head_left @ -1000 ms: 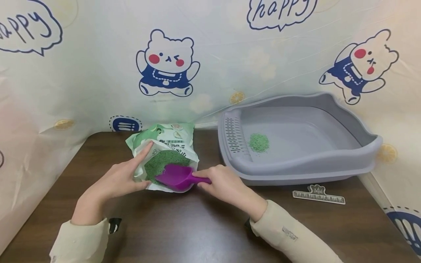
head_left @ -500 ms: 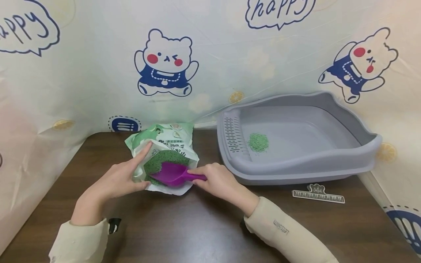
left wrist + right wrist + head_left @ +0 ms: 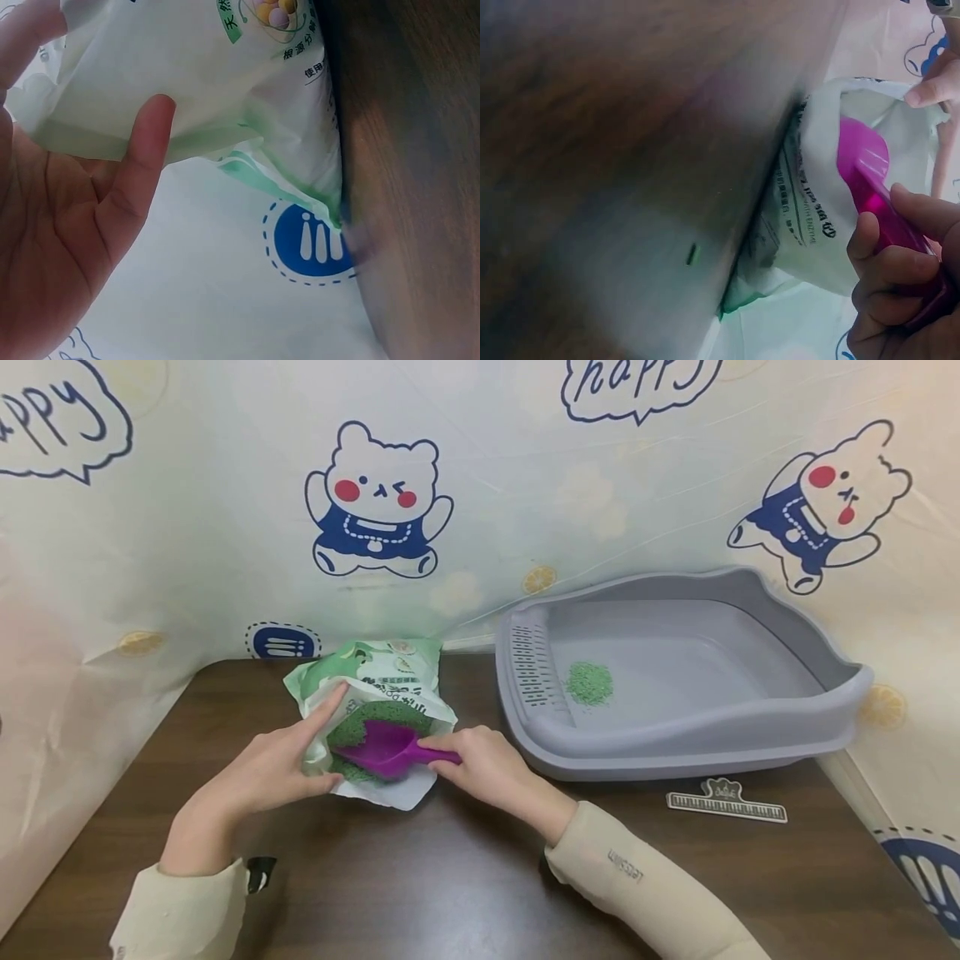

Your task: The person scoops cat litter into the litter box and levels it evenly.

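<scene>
While the left hand (image 3: pixel 262 772) pinches the open mouth of the cat litter bag (image 3: pixel 375 693) between thumb and forefinger, the right hand (image 3: pixel 480 768) grips the purple scoop (image 3: pixel 378 750) by its handle, blade buried in the green litter (image 3: pixel 352 731). The bag lies on the counter (image 3: pixel 450 877) just left of the grey litter tray (image 3: pixel 840 693), where a small green litter heap (image 3: pixel 588 683) sits. Keeping the mouth stretched and the scoop level should limit spills. The left wrist view shows the left hand (image 3: pixel 67 217) touching the pale green printed bag (image 3: pixel 217 82). The right wrist view shows fingers (image 3: pixel 889 266) wrapped round the glossy magenta scoop (image 3: pixel 862 165) inside the bag (image 3: pixel 810 210).
</scene>
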A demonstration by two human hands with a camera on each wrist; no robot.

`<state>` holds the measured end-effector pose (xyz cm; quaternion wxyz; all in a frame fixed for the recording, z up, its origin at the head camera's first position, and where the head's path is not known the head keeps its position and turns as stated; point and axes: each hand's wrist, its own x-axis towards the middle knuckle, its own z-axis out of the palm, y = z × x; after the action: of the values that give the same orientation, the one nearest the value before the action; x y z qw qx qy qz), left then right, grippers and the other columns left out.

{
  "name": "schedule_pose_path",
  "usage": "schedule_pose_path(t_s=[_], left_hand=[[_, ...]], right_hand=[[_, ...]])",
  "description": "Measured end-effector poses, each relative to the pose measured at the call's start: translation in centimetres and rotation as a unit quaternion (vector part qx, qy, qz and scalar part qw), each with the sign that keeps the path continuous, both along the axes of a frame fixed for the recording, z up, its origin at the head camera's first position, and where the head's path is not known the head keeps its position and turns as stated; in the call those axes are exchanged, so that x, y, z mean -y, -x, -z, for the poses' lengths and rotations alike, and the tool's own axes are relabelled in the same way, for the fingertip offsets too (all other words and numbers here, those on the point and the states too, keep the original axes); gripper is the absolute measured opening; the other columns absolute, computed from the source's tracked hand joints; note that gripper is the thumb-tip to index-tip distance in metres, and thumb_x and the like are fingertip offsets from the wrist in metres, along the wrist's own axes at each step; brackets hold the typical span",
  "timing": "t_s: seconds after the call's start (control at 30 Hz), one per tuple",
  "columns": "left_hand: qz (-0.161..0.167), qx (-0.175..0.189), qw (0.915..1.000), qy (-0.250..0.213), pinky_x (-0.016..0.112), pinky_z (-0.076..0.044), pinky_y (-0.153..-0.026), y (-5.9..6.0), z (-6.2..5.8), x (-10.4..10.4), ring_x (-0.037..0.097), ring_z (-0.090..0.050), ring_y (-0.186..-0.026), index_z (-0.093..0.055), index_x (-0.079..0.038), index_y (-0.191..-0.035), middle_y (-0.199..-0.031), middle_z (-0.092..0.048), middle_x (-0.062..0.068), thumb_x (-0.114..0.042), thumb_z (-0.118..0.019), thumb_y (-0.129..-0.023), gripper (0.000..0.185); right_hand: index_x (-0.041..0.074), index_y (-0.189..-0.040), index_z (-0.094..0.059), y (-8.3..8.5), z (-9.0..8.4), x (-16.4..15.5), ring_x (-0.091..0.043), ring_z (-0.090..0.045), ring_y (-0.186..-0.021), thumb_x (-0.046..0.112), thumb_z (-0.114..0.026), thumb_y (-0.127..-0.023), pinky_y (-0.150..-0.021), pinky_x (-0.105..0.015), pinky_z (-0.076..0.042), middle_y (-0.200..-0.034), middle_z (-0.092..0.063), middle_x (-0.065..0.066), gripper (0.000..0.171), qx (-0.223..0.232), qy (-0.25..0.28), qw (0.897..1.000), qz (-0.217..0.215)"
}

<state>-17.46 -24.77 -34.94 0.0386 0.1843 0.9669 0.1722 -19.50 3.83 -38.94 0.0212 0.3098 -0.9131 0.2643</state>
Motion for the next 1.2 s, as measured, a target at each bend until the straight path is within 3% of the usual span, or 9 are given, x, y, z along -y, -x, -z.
schedule_pose_path(t_s=[0.63,0.93,1.03,1.13,1.2], left_hand=[[0.003,0.005,1.0,0.002,0.057,-0.052,-0.083,-0.2,-0.4,-0.1,0.031,-0.066,-0.098,0.001,-0.034,-0.16,-0.132,-0.06,0.028,-0.033,-0.081,-0.079,0.115],[0.001,0.002,1.0,-0.007,0.059,-0.05,-0.085,-0.3,-0.3,-0.1,0.036,-0.066,-0.101,0.0,-0.035,-0.16,-0.133,-0.059,0.03,-0.038,-0.081,-0.079,0.115],[0.0,0.0,1.0,-0.009,0.058,-0.051,-0.083,-0.3,-0.2,0.0,0.034,-0.066,-0.098,0.0,-0.036,-0.16,-0.13,-0.061,0.03,-0.037,-0.081,-0.079,0.115],[0.0,0.001,0.9999,-0.012,0.056,-0.051,-0.083,-0.3,-0.1,0.0,0.031,-0.066,-0.095,0.001,-0.037,-0.16,-0.13,-0.061,0.03,-0.035,-0.081,-0.079,0.115],[-0.002,0.003,0.9999,-0.014,0.056,-0.051,-0.083,-0.3,-0.1,-0.1,0.031,-0.065,-0.094,0.001,-0.038,-0.16,-0.131,-0.06,0.03,-0.034,-0.081,-0.079,0.115]], right_hand=[[0.027,-0.125,-0.071,0.4,0.0,1.3,-0.011,-0.065,-0.08,0.03,-0.072,-0.092,-0.064,-0.023,-0.047,-0.109,-0.077,0.002,0.034,0.003,-0.004,1.0,0.012],[0.026,-0.125,-0.071,0.4,0.6,-0.3,-0.013,-0.072,-0.094,0.029,-0.072,-0.092,-0.074,-0.026,-0.053,-0.119,-0.073,0.005,0.034,0.001,0.02,1.0,-0.008],[0.027,-0.125,-0.071,0.1,0.5,-0.9,-0.011,-0.068,-0.078,0.029,-0.072,-0.092,-0.066,-0.023,-0.05,-0.114,-0.075,0.003,0.034,0.004,0.022,1.0,-0.014],[0.027,-0.126,-0.071,-0.3,0.4,-1.5,-0.009,-0.051,-0.058,0.028,-0.072,-0.092,-0.053,-0.022,-0.039,-0.108,-0.077,0.001,0.034,0.009,0.022,1.0,-0.018],[0.026,-0.126,-0.071,-0.6,0.4,-1.8,-0.008,-0.045,-0.056,0.028,-0.072,-0.092,-0.052,-0.021,-0.036,-0.109,-0.077,0.0,0.034,0.008,0.023,0.999,-0.021]])
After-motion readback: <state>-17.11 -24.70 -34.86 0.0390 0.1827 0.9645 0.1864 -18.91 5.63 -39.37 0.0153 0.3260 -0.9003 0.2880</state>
